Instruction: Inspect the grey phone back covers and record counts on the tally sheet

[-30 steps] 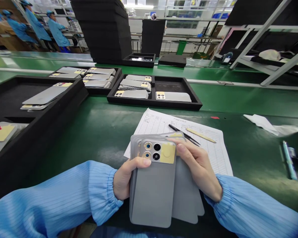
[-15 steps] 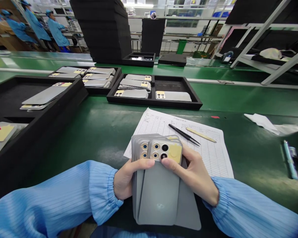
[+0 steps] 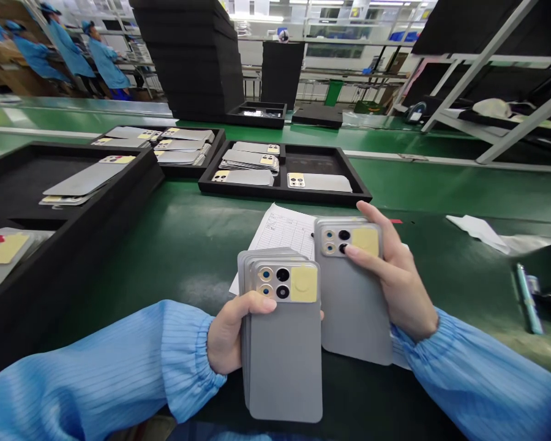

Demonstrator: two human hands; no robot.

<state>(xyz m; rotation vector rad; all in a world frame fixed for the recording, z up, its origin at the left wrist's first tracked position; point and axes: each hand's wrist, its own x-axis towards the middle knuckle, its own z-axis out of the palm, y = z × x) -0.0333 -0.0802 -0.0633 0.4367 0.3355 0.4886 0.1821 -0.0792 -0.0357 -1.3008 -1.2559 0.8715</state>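
Observation:
My left hand (image 3: 234,327) is closed round a stack of grey phone back covers (image 3: 285,361), its thumb lying across the front one below the camera lenses. Each cover shows a camera block with several round lens openings and a yellow film patch. To the right, my right hand (image 3: 399,278) grips more phone back covers (image 3: 356,312) by the upper right edge, thumb on the camera block; how many are in it I cannot tell. A printed form (image 3: 280,229) lies on the green bench beneath, partly hidden by the covers and my right hand.
Black trays hold more covers: one at left (image 3: 133,184), one at centre (image 3: 284,193), one behind (image 3: 218,144). Tall black tray stacks (image 3: 188,61) stand at the back. White paper (image 3: 477,231) and a pen (image 3: 529,300) lie at right. Co-workers in blue (image 3: 105,61) are far left.
My right hand has moved right and up, away from the left-hand stack, carrying covers with it. They now hide the tweezers and the yellow stick on the form. My left hand has barely moved.

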